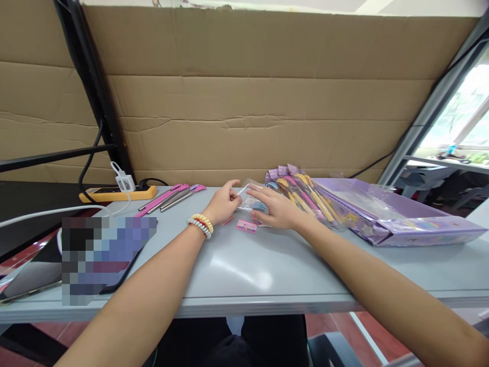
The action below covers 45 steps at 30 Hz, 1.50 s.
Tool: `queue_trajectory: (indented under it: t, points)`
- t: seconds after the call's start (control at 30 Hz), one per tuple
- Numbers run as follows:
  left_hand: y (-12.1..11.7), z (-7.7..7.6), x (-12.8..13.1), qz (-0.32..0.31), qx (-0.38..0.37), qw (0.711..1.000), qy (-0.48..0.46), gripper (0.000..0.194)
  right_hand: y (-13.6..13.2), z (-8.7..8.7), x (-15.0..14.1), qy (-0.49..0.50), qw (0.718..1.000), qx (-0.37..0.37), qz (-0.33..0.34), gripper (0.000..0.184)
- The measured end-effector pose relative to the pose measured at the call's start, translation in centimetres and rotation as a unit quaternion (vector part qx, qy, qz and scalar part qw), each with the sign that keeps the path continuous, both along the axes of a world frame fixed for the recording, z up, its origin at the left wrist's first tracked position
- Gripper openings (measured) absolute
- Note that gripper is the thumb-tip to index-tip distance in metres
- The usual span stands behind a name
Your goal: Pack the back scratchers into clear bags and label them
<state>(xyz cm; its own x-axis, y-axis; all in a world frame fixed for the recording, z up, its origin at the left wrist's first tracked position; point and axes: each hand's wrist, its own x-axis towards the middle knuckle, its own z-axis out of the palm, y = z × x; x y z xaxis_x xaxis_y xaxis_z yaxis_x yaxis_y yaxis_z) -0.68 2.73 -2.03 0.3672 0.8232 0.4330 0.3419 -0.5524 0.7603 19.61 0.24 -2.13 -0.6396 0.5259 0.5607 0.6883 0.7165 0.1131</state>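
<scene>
A clear plastic bag [248,189] lies on the grey desk between my two hands. My left hand [224,202] has its thumb and fingers closed on the near-left edge of the bag. Across the bag's right side rests my right hand [278,205], palm down with its fingers stretched out. A small round blue piece [260,206] shows partly beneath those fingers; its kind is hidden. Close in front of the hands lies a small pink printed card [246,226]. Another pink bit peeks out by my left fingers, mostly covered.
Several clear-wrapped packs of yellow and pink sticks [305,196] lie right of my hands, against an open purple box [424,227]. Slim pink and silver sticks [171,198] lie at left, near a yellow power strip [110,193] and a phone [126,267]. Cardboard [248,122] stands behind.
</scene>
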Motion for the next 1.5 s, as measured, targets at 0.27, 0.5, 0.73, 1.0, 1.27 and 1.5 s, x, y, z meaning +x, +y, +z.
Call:
queue_trajectory:
  t: [0.27, 0.5, 0.73, 1.0, 1.27, 1.5]
  points:
    - [-0.9, 0.0, 0.6, -0.045, 0.116, 0.987, 0.104, 0.045, 0.9, -0.3, 1.4, 0.048, 0.997, -0.06, -0.011, 0.068]
    - [-1.8, 0.2, 1.5, 0.021, 0.285, 0.934, 0.217, 0.033, 0.7, 0.0, 1.0, 0.127, 0.991, -0.028, 0.014, 0.082]
    - [-1.1, 0.0, 1.1, 0.127, 0.231, 0.909, 0.323, 0.05, 1.6, -0.6, 1.7, 0.134, 0.99, -0.026, -0.038, 0.076]
    - [-1.1, 0.1, 1.2, 0.112, 0.211, 0.907, 0.346, 0.051, 1.7, -0.8, 1.7, 0.056, 0.995, -0.057, -0.06, 0.053]
    - [-1.6, 0.3, 1.3, 0.07, 0.205, 0.925, 0.314, 0.046, 1.4, -0.6, 1.4, 0.012, 0.999, -0.018, -0.044, 0.034]
    - [-1.4, 0.4, 1.3, 0.092, 0.271, 0.92, 0.269, 0.052, 1.6, -0.6, 1.3, 0.034, 0.999, 0.012, -0.028, 0.014]
